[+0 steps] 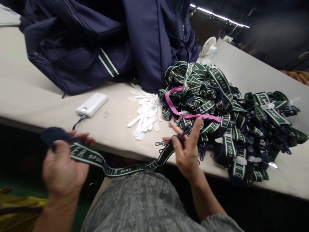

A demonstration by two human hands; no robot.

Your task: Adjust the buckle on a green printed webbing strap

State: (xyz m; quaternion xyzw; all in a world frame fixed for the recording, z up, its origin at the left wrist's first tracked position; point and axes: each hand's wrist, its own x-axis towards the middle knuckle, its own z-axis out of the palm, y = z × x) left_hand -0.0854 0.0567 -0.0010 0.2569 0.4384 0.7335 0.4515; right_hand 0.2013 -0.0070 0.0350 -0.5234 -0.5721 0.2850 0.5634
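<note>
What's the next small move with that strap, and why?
Probably draw the green lettered strap taut and level. The left hand pinches its dark padded end, the right hand pinches the other end by the strap pile, and the middle sags below the table edge.

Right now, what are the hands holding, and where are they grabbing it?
One green strap, held at its two ends: the left hand grips the dark padded end, the right hand pinches the other end.
</note>
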